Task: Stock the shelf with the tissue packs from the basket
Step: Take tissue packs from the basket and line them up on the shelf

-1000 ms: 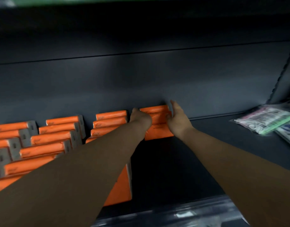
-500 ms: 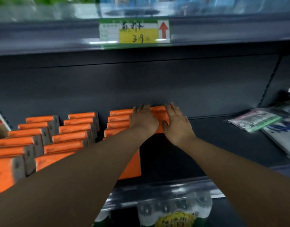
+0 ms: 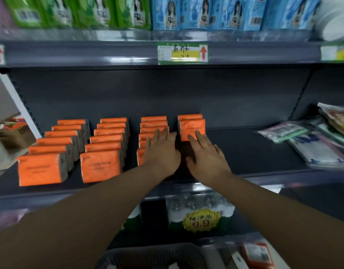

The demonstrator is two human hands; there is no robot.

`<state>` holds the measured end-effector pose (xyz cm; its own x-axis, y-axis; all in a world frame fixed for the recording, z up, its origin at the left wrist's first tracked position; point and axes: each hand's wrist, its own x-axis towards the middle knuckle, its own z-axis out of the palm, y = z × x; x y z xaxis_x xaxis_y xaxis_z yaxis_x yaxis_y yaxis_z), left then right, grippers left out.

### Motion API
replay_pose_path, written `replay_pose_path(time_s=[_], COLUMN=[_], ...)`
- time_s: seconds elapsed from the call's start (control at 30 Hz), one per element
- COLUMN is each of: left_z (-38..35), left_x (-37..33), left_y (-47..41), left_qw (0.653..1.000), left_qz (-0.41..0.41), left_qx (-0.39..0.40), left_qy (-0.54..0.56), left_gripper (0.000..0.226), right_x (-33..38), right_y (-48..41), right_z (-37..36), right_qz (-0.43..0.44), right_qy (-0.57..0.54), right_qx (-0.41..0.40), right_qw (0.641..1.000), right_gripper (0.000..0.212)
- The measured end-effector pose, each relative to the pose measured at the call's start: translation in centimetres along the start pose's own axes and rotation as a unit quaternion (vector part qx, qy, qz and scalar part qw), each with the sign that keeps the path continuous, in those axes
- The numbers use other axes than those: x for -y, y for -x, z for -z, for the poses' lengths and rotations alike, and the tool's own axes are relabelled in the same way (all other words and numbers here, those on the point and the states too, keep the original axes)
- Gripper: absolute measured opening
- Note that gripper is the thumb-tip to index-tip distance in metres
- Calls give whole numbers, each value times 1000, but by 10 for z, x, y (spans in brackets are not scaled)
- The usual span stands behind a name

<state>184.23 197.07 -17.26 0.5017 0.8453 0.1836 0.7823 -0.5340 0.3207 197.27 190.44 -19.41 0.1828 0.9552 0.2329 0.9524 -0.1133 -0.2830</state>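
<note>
Orange tissue packs stand in rows on the dark shelf [image 3: 254, 152]. The fourth row at the right has two packs [image 3: 191, 127], upright against the back. My right hand [image 3: 206, 158] is open with straight fingers, its fingertips at the lower front of that front pack. My left hand [image 3: 161, 152] is open too, fingers spread over the third row of packs [image 3: 153, 123]. Neither hand holds anything. The dark basket [image 3: 147, 255] shows at the bottom edge; its contents are hard to make out.
Two longer rows of orange packs [image 3: 101, 152] fill the shelf's left part. Flat plastic-wrapped goods [image 3: 313, 144] lie at the right end. Green and blue packs [image 3: 167, 12] line the shelf above, with a price tag [image 3: 182, 53]. Bottled water [image 3: 200, 212] stands below.
Both hands have drawn back from the far packs toward the shelf's front, fingers straightened. The view has pulled back and tilted up, showing the upper shelf and the basket.
</note>
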Motion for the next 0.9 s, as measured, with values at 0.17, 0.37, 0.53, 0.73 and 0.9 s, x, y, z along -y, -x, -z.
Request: replay_pose_path(time_s=[0.17,0.37,0.53,0.73,0.9], left_z=[-2,-13,-33,-68,-100], left_x=[12,34,53,79,102], left_y=[49,100,136,176,206], left_qw=[999,992,987,986,987], left_qz=[-15,-47,-46,-29,11], left_qx=[1,-1,34,77,118], left_qy=[-48,-117,-152,-146,-108], left_gripper=[63,67,66,68,69], right_x=[19,36,40,41,37], right_y=[37,74,107,149,180], right_z=[-14,-40,-63,-99,-134], right_qz=[3,24,44,48,24], right_qy=[21,39,47,42,29], right_qx=[7,25,63,119,171], right_qw=[1000,999,996,991,984], right_gripper=[70,72,73,75,77])
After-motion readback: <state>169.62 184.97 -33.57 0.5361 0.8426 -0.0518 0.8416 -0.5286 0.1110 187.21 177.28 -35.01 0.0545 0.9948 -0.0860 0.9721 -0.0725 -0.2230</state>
